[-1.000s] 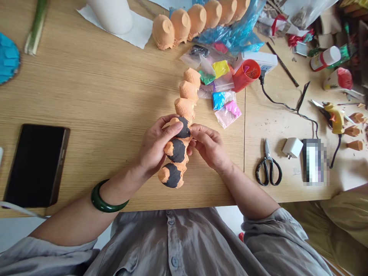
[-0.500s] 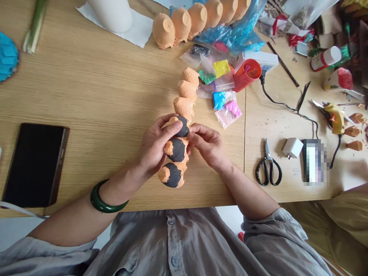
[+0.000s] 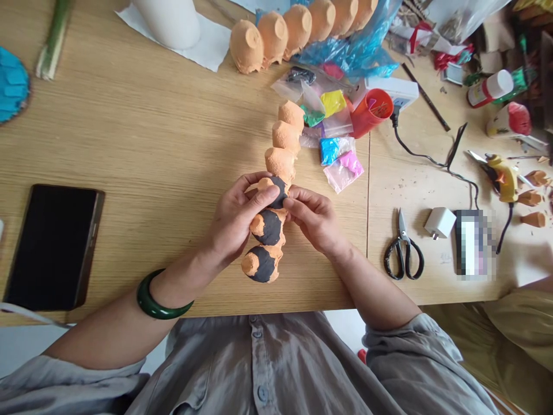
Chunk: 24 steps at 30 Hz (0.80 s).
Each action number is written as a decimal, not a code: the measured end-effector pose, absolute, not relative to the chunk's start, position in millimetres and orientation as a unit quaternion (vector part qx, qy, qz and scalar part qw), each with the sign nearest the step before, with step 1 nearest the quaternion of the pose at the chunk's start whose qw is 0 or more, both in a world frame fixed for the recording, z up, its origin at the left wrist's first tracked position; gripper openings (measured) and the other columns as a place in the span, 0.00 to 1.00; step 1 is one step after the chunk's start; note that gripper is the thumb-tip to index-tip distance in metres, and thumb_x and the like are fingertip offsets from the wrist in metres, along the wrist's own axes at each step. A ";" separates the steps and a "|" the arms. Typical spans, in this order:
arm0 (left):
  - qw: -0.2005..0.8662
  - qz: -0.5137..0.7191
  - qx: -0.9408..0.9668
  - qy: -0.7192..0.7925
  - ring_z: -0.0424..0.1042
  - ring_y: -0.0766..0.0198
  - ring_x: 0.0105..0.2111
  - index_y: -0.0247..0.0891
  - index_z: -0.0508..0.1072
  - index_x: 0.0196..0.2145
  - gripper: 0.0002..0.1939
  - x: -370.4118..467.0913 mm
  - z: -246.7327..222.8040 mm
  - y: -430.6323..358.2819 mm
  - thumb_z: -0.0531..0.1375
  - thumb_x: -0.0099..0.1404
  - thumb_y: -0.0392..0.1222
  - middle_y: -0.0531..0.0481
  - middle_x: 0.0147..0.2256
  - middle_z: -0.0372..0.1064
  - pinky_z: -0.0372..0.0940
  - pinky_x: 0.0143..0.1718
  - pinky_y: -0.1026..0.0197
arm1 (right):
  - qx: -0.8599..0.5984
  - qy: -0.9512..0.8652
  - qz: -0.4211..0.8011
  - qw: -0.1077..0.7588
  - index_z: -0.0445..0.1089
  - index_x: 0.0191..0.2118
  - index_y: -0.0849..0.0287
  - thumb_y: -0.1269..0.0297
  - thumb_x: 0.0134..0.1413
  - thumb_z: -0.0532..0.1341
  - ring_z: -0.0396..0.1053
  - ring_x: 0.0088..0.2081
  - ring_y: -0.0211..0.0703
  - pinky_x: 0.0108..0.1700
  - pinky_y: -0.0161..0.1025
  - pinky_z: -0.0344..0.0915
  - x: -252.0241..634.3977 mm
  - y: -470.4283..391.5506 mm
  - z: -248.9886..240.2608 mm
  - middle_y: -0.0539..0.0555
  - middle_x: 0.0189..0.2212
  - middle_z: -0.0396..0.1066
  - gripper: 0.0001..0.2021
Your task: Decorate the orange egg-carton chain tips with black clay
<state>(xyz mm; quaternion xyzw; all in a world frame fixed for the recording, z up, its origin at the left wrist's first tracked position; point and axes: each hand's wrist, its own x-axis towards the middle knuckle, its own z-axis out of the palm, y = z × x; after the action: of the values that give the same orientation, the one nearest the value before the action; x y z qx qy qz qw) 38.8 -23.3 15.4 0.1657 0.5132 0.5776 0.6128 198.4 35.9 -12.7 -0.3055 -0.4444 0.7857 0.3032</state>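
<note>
A row of orange, bumpy egg-carton cups [image 3: 280,164] is held up over the wooden table. Its three nearest cups carry black patches [image 3: 271,226] on their sides. My left hand [image 3: 235,216] grips the row from the left, with the thumb lying on the third cup from the near end. From the right, my right hand [image 3: 313,219] has thumb and forefinger pinched at the edge of that same cup's black patch. Past the far end of the row lie small bags of coloured clay [image 3: 332,104], among them yellow, green, blue and pink.
Another orange cup row [image 3: 272,37] stands at the back. A red cup [image 3: 372,112], a power strip [image 3: 395,89], scissors [image 3: 403,248], a white adapter [image 3: 439,222] and a glue gun [image 3: 504,178] are on the right. A phone [image 3: 52,248] lies at left. Another person's clothing [image 3: 514,340] shows at lower right.
The held cup row has shifted slightly to the right and tilted a little, its far end now nearer the clay bags. Both hands keep nearly the same places.
</note>
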 end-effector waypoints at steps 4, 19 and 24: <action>0.603 0.585 0.158 0.519 0.79 0.63 0.32 0.44 0.79 0.45 0.26 41.0 18.4 -24.4 0.83 0.57 0.53 0.54 0.35 0.81 0.74 0.32 0.60 | -0.315 -0.427 0.792 0.303 0.81 0.35 0.55 0.49 0.66 0.74 0.76 0.32 0.38 0.42 0.38 0.77 199.5 33.6 -7.6 0.48 0.29 0.78 0.15; 0.610 0.583 0.141 0.518 0.77 0.66 0.30 0.43 0.80 0.44 0.26 39.1 22.1 -23.0 0.85 0.54 0.49 0.54 0.35 0.82 0.73 0.31 0.63 | -0.323 -0.431 0.785 0.306 0.81 0.35 0.56 0.43 0.52 0.83 0.72 0.33 0.37 0.42 0.39 0.77 195.0 33.8 -9.4 0.47 0.31 0.77 0.22; 0.618 0.573 0.132 0.522 0.78 0.65 0.30 0.44 0.79 0.45 0.25 36.5 22.1 -22.8 0.84 0.56 0.53 0.56 0.34 0.80 0.76 0.33 0.60 | -0.333 -0.394 0.806 0.292 0.81 0.35 0.55 0.43 0.59 0.77 0.75 0.36 0.42 0.46 0.43 0.81 194.7 34.7 -2.7 0.50 0.30 0.77 0.19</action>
<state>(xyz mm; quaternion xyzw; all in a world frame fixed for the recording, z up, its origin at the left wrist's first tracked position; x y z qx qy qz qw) 36.5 -22.8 22.1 0.1315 0.5225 0.5730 0.6176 194.7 34.7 -2.7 -0.3332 -0.3936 0.8055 0.2918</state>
